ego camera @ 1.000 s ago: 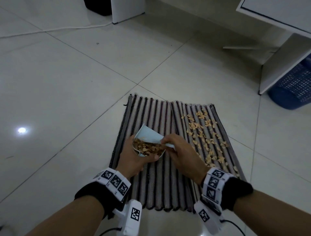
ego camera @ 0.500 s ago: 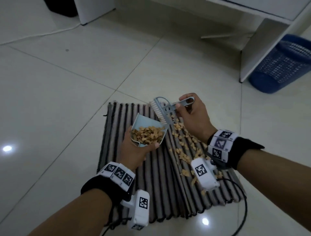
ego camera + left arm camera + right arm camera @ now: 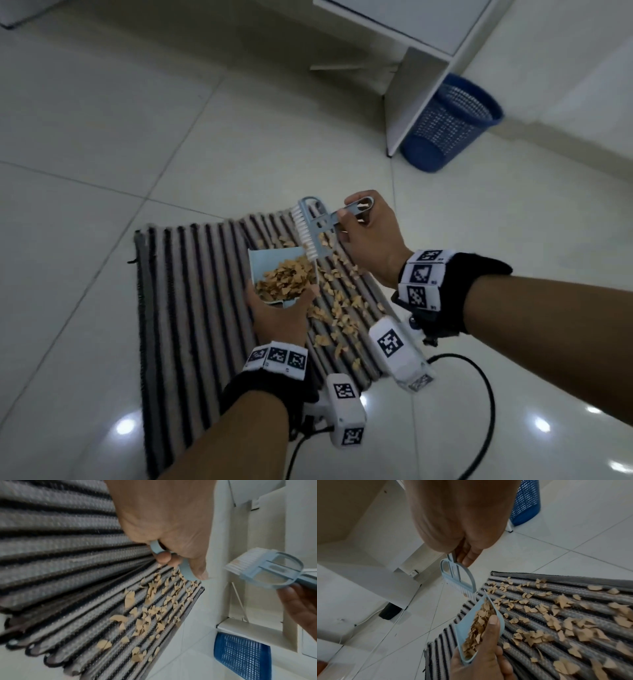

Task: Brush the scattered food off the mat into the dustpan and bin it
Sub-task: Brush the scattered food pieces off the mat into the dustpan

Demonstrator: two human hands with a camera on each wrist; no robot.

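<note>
A striped grey and black mat [image 3: 191, 308] lies on the tiled floor. Tan food flakes [image 3: 342, 308] are scattered along its right side. My left hand [image 3: 277, 315] grips a small light-blue dustpan [image 3: 270, 263], held just above the mat and heaped with flakes [image 3: 287, 277]. My right hand [image 3: 370, 236] pinches the handle of a light-blue hand brush [image 3: 315, 226], its white bristles raised at the dustpan's far right corner. The right wrist view shows the brush [image 3: 458, 580] above the dustpan [image 3: 471, 622]. The left wrist view shows the brush [image 3: 267, 569] lifted off the mat [image 3: 68, 561].
A blue mesh bin [image 3: 448, 123] stands at the back right beside a white furniture panel [image 3: 407, 99]. Pale glossy tiles [image 3: 102, 137] surround the mat. A black cable [image 3: 479, 394] loops on the floor near my right wrist.
My right hand moved from the dustpan's rim to the far end of the mat with the brush in it. The dustpan stayed in my left hand. The view swung right.
</note>
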